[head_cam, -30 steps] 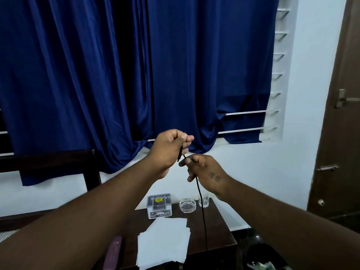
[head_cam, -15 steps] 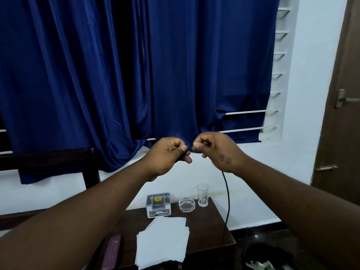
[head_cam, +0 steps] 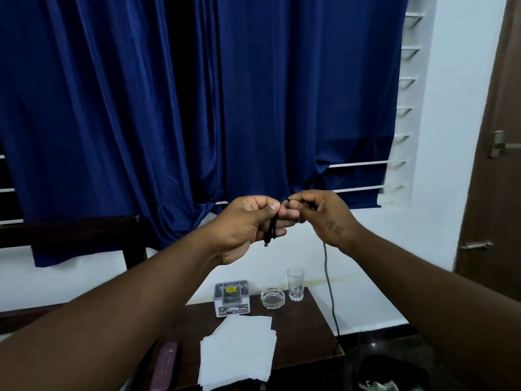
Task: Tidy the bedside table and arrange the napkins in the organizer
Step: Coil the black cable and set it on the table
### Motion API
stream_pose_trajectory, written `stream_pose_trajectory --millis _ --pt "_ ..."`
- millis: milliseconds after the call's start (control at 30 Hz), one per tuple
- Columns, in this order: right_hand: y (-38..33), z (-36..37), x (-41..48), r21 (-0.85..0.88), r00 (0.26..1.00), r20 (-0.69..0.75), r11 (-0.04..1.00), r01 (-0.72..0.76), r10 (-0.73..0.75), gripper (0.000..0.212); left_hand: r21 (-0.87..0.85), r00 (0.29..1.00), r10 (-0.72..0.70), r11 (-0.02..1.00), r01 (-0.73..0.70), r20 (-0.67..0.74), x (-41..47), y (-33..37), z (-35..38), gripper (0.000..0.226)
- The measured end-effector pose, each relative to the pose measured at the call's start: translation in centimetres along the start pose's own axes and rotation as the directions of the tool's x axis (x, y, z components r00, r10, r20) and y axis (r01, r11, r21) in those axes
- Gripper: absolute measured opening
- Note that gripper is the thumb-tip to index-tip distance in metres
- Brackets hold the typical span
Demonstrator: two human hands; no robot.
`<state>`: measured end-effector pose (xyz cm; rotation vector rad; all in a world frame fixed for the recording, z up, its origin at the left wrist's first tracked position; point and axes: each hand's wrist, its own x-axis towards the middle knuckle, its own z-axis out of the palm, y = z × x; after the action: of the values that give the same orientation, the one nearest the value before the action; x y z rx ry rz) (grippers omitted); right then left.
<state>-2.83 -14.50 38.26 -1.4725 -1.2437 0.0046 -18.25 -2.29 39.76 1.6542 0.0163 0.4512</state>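
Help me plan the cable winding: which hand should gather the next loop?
Probably the right hand: the black cable hangs loose from it beside the table, while the left hand is shut on the coiled end.

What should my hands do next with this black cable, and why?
Probably draw another loop into the left hand. That hand already pinches a small bundle of the black cable, the right hand feeds it, and a long tail hangs past the bedside table. The napkins lie loose outside the organizer.
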Motion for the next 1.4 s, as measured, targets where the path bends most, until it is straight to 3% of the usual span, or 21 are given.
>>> stream_pose_trajectory --millis 100,200,300,533,667,833,1033,1200,1300,1400 --pt "1.4 0.9 -0.3 0.001 0.996 -0.009 0.996 -0.084 0.084 0.026 -0.111 1.0 0.009 0.994 -0.013 -0.028 0.1 0.3 0.9 0.024" --pt "2.2 2.3 -1.2 -0.063 0.993 -0.002 0.991 -0.118 0.118 0.013 -0.168 0.994 0.025 0.985 -0.044 -0.109 0.5 0.2 1.3 0.026" --pt "1.8 3.9 -2.6 -0.073 0.984 0.045 0.983 -0.168 0.171 0.031 -0.168 0.981 0.037 0.983 -0.07 -0.192 0.7 -0.5 1.2 0.025" --pt "0.2 4.7 -3.4 -0.194 0.951 0.194 0.96 -0.203 0.241 0.032 0.094 0.912 0.117 0.992 -0.087 -0.393 1.4 -1.0 0.0 0.025" --pt "-1.1 4.1 -3.1 -0.368 0.938 0.264 0.923 -0.117 0.224 0.028 0.268 0.917 0.136 0.963 -0.033 -0.376 1.8 -1.5 -0.6 0.025" --pt "-2.5 2.2 -2.0 -0.52 0.98 0.176 0.854 0.008 0.098 0.024 0.449 0.957 0.12 0.893 0.011 -0.263 1.1 -2.7 -0.9 0.031" --pt "-1.8 0.5 -1.0 -0.661 0.989 0.142 0.738 0.131 -0.049 0.024 0.399 0.983 0.051 0.917 0.025 -0.178 0.5 -1.8 0.0 0.026" --pt "-1.6 -0.5 -0.9 -0.639 0.978 0.082 0.743 0.199 -0.192 0.02 0.35 0.991 -0.011 0.935 0.056 -0.13 0.1 -1.6 -0.3 0.027" --pt "-1.0 -0.7 -0.6 -0.542 0.99 0.03 0.83 0.131 -0.137 0.019 0.316 0.994 -0.039 0.946 0.07 -0.104 0.2 -1.4 -0.3 0.025" --pt "-0.5 -0.8 -0.1 -0.341 0.998 0.004 0.938 0.058 -0.06 0.014 0.251 0.994 -0.075 0.963 0.093 -0.079 0.5 -1.2 -0.5 0.024"
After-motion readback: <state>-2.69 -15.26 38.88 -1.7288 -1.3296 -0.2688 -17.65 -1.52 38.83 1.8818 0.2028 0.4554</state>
